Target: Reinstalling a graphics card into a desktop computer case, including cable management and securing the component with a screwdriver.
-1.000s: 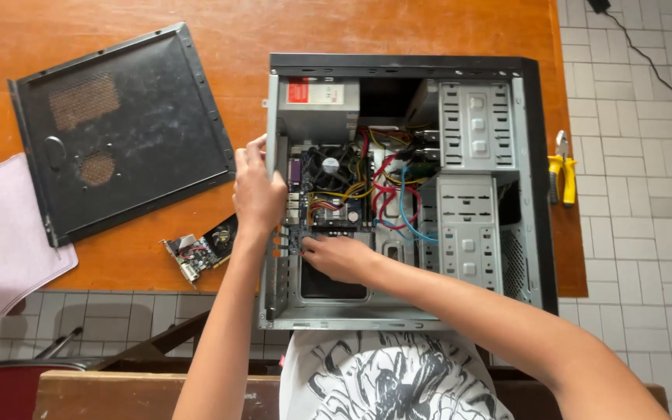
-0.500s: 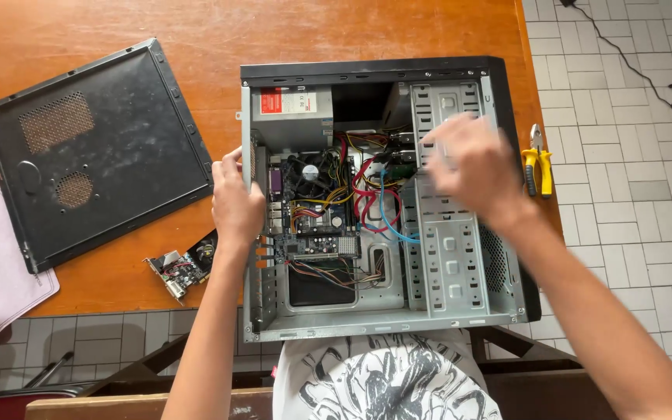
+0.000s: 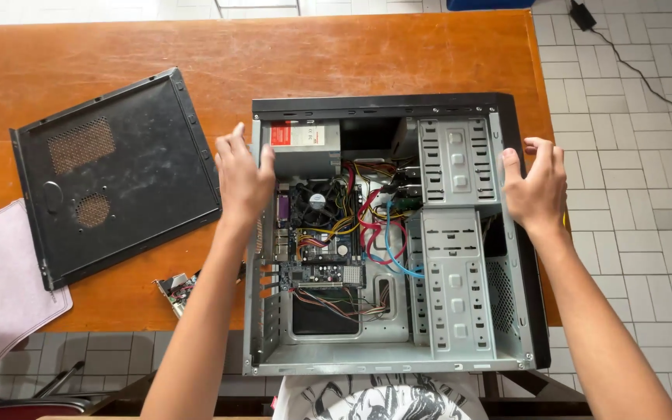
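An open computer case (image 3: 460, 257) lies on its side on the orange wooden table (image 3: 274, 54). Inside I see the motherboard with its fan (image 3: 316, 204), coloured cables (image 3: 379, 225) and a silver power supply (image 3: 301, 148). My left hand (image 3: 241, 175) rests against the case's left wall, fingers spread, thumb over the rim near the power supply. My right hand (image 3: 537, 187) is at the case's right side panel edge, fingers curled and apart. Neither hand holds a loose object.
The removed black side panel (image 3: 110, 175) lies to the left on the table. A pink cloth (image 3: 1, 280) sits at the table's left front edge. A small circuit card (image 3: 176, 289) lies beside the case. A cable (image 3: 639, 70) runs over the tiled floor on the right.
My right hand left the inside of the case, passed over the drive bays and now sits at the right side. My left hand stayed on the left wall.
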